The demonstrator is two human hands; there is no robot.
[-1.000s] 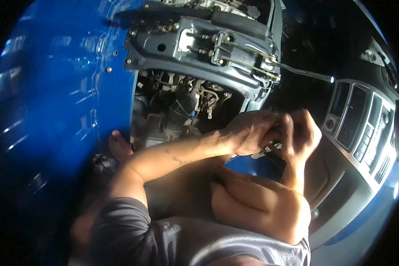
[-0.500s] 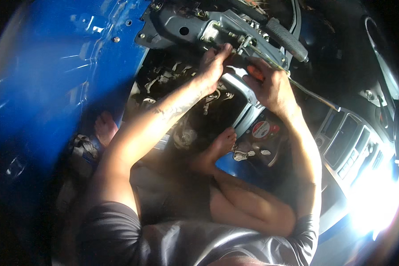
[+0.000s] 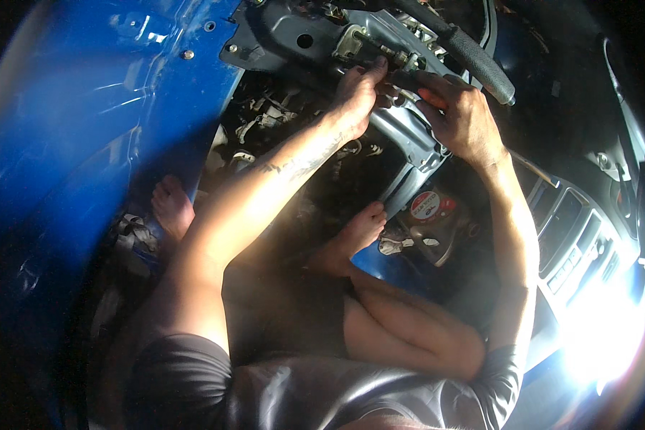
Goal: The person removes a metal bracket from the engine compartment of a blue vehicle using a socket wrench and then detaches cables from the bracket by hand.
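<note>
My right hand [image 3: 471, 123] is closed round the orange-and-black handle [image 3: 431, 99] of a tool whose kind I cannot tell. Next to it my left hand [image 3: 355, 102] is closed, its thumb and fingers pressed together at the working end of the tool. What those left fingers pinch is hidden. Both hands are at the edge of a dark grey metal bracket [image 3: 269, 32], just below a threaded rod and its small mounting plate [image 3: 349, 43]. Above my right hand slants a handbrake lever [image 3: 480, 66] with a textured dark grip.
A silver-grey metal rail [image 3: 403, 132] runs below the hands. Blue painted bodywork [image 3: 86, 122] fills the left side. White scraps [image 3: 265, 122] litter the dark space under the bracket. A dashboard panel [image 3: 577, 233] and strong glare are at right. My bare feet [image 3: 362, 233] rest on the floor.
The view has shifted slightly. My right hand has moved right and a little up with the orange-handled tool. My left hand stays close to the tool's end, at the bracket.
</note>
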